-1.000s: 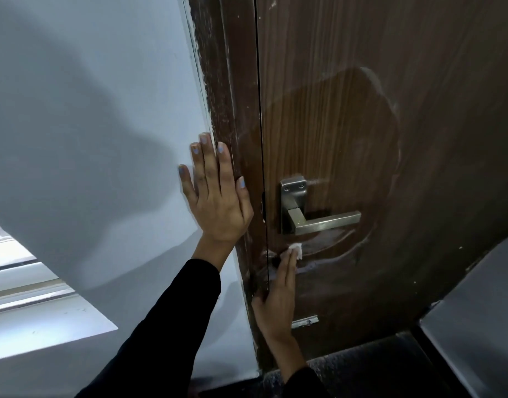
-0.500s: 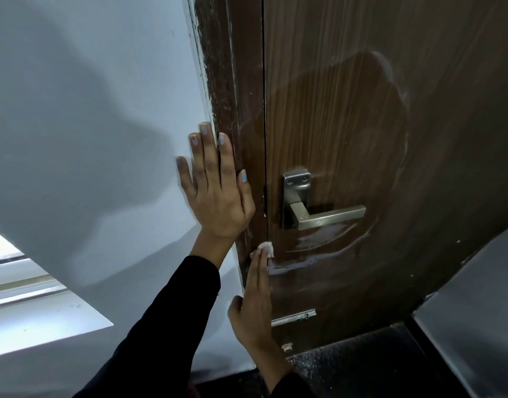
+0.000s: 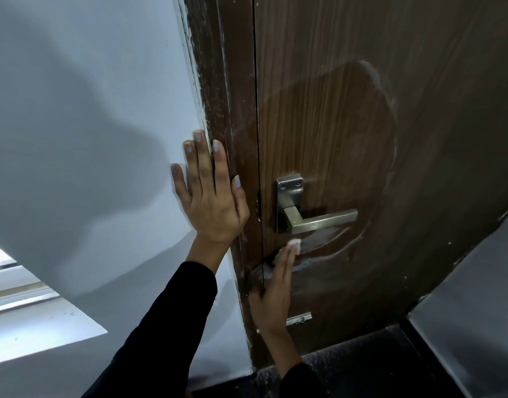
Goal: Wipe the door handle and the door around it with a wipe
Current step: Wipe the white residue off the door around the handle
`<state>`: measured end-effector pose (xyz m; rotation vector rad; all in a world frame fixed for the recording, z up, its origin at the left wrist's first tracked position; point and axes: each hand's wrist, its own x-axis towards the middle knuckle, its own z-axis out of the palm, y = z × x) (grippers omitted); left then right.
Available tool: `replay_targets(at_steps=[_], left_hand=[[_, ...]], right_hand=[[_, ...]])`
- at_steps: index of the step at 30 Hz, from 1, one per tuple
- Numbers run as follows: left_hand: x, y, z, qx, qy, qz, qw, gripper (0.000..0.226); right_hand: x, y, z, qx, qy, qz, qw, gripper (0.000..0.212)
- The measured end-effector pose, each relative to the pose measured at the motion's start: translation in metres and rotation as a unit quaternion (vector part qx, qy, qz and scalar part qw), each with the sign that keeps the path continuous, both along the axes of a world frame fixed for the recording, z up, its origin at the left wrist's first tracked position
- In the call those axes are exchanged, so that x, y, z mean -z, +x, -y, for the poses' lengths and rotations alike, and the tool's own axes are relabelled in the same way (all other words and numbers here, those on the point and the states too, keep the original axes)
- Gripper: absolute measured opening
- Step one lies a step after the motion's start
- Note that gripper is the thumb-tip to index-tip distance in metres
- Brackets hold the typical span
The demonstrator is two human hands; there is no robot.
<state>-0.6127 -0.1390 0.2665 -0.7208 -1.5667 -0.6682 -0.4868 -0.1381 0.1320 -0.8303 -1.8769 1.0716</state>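
Observation:
The brown wooden door point(image 3: 362, 124) carries a square-plated metal lever handle point(image 3: 313, 216) pointing right. A darker damp patch with pale smear edges surrounds the handle. My right hand point(image 3: 272, 294) lies flat against the door just below the handle, pressing a small white wipe point(image 3: 294, 245) under its fingertips. My left hand point(image 3: 209, 202) rests flat with fingers spread, on the wall and the door frame left of the handle, holding nothing.
A dusty brown door frame point(image 3: 226, 110) runs beside the pale grey wall point(image 3: 89, 110). A small metal plate point(image 3: 299, 319) sits low on the door. Dark floor point(image 3: 362, 366) lies below, with a grey surface point(image 3: 476, 297) at right and a bright window sill point(image 3: 31, 326) at lower left.
My right hand with the wipe slid left to the door's edge, then back right and up, close under the handle. My left hand stays pressed on the wall and frame.

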Motion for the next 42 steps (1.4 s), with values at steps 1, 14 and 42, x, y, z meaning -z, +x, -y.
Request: replay_targets(at_steps=[1,14,42], left_hand=[[0.0,0.001,0.0,0.0,-0.003,0.001,1.0,0.06],[-0.005,0.011,0.005,0.01,-0.014,0.008,1.0,0.059],[-0.019,0.019,-0.015,-0.004,0.028,0.036,0.999,0.054]], right_hand=[[-0.004,0.001,-0.005,0.015,-0.028,-0.011,0.999,0.105],[-0.033,0.023,-0.024,-0.041,-0.053,-0.029,0.997,0.101],[-0.039,0.045,-0.073,-0.074,0.014,0.056,0.996,0.112]])
